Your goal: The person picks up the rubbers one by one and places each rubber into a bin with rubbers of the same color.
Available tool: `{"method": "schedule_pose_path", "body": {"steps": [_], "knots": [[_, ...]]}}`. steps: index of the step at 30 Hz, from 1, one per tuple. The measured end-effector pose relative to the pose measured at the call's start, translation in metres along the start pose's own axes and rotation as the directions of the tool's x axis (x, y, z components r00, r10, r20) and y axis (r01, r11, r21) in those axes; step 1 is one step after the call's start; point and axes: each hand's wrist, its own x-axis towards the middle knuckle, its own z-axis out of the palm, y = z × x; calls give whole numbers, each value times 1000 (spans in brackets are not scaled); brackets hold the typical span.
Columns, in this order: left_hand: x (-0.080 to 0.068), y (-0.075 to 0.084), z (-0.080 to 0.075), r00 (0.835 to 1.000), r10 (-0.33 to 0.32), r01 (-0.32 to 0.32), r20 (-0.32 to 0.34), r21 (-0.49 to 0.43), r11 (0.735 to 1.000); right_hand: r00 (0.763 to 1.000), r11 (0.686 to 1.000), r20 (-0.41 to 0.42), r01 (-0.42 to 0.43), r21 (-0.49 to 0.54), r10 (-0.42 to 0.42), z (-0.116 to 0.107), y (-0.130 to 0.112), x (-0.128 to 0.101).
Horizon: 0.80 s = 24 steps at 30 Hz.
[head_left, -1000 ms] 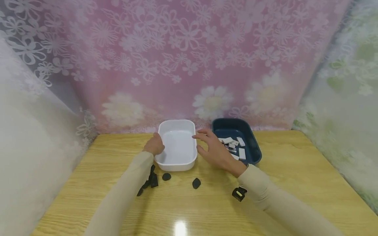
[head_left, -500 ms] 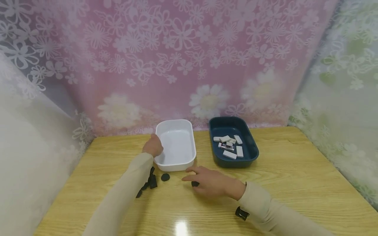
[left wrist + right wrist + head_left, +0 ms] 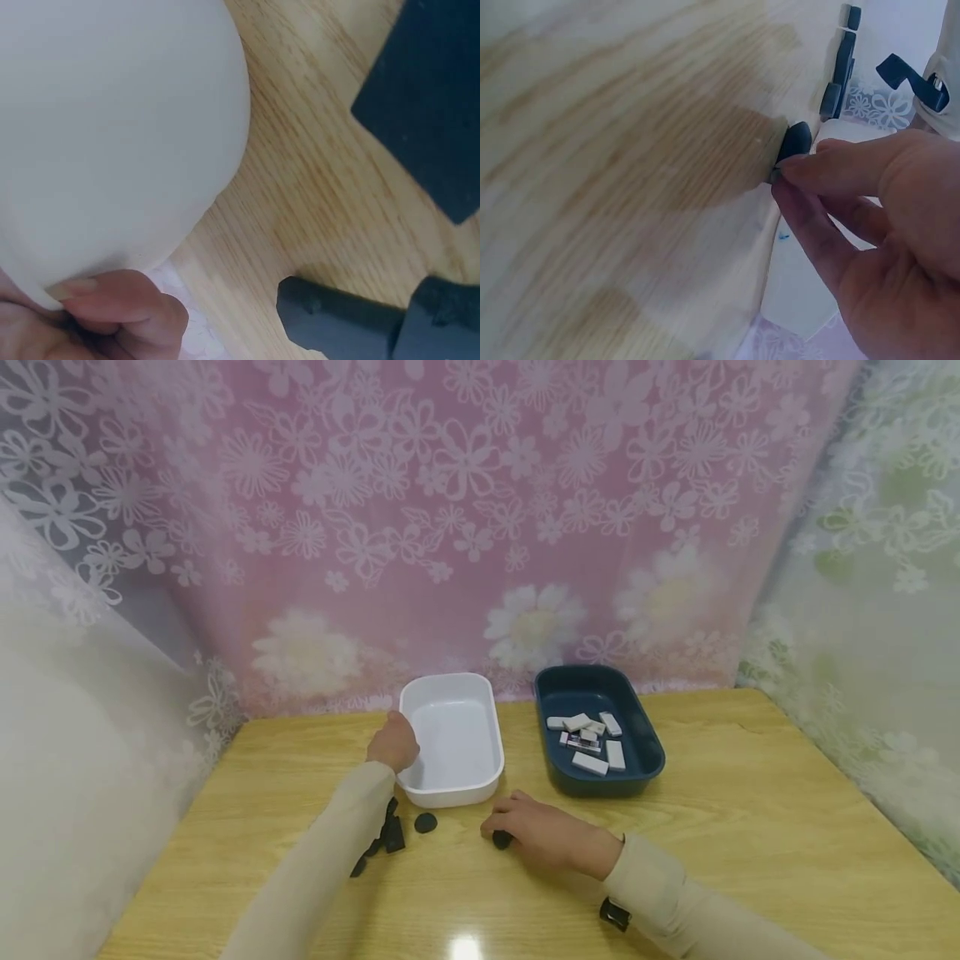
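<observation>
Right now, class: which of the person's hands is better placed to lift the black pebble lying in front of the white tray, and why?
The right hand: its fingertips already pinch the black pebble on the table. The left hand is occupied, gripping the rim of the white tray.

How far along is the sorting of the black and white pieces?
Done: white pieces lie in the dark blue tray. In hand: the right hand pinches a black piece on the table, while the left hand grips the rim of the white tray, which holds nothing. Left: another black piece and a cluster of black pieces beside the left sleeve.
</observation>
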Motion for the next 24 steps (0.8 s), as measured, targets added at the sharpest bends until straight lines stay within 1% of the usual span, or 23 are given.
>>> {"method": "schedule_pose_path", "body": {"steps": [3, 7, 10, 14, 20, 23, 24], "knots": [[-2, -1, 1, 1000, -7, 7, -2, 4, 1000, 999, 1000, -29, 14, 2, -13, 1, 3, 0], [-2, 0, 1, 1000, -5, 5, -2, 13, 1000, 998, 998, -55, 40, -42, -43, 1, 6, 1], [-1, 1, 0, 1000, -3, 3, -7, 19, 1000, 997, 997, -55, 54, -53, -57, -1, 8, 1], [0, 2, -2, 1000, 2, -1, -21, 24, 1000, 997, 997, -42, 64, -42, -66, -3, 9, 2], [2, -1, 4, 999, 4, -3, -37, 43, 999, 1000, 999, -14, 18, -34, -18, -6, 9, 0], [2, -1, 5, 999, 11, -9, -49, 37, 999, 1000, 1000, -19, -22, 5, 22, -11, 8, -4], [2, 0, 5, 998, 12, -10, -54, 33, 999, 999, 999, -30, -36, 36, 37, -14, 7, -5]]}}
